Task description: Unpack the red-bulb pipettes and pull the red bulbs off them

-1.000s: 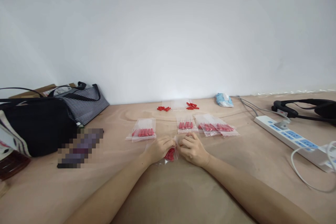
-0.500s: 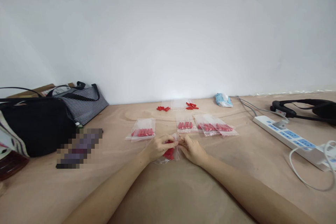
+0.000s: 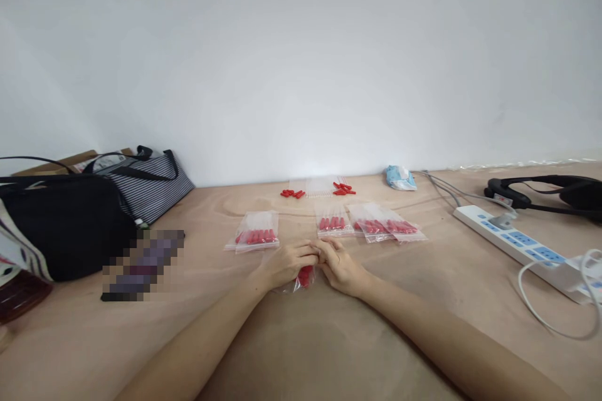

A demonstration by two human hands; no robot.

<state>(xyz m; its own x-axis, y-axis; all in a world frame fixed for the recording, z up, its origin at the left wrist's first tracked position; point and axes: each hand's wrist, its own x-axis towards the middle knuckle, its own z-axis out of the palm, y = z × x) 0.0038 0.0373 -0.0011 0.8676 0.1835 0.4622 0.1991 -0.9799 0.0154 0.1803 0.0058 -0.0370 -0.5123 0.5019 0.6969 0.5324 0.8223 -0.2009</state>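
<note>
The left hand (image 3: 292,263) grips a clear plastic bag (image 3: 295,287) near its upper edge, thumb and fingers closed on the film. The right hand (image 3: 342,268) meets it from the other side, its bent fingertips touching those of the left; whether they pinch the film too cannot be told, as the fingers hide it. The bag sits low between the two hands, at the near middle of the worktop (image 3: 207,216), with red pieces (image 3: 305,276) showing through its lower part.

Just beyond the left hand lie overlapping filled bags (image 3: 258,220), more red pieces lined up inside. Beyond the right hand is another filled bag (image 3: 330,212), with a further overlapping group (image 3: 369,212) just beside it on the right.

Farther out, near the wall (image 3: 301,62), flat clear bags (image 3: 320,186) lie between two loose clusters of red pieces, a left cluster (image 3: 292,193) and a right cluster (image 3: 345,189). A blue-and-white packet (image 3: 401,178) stands to their right.

At the far right are a white power strip (image 3: 508,240) and a black headset-like object (image 3: 552,193). At the far left, a black bag (image 3: 70,225) stands before a striped bag (image 3: 153,191), near a pixelated item (image 3: 143,266).
</note>
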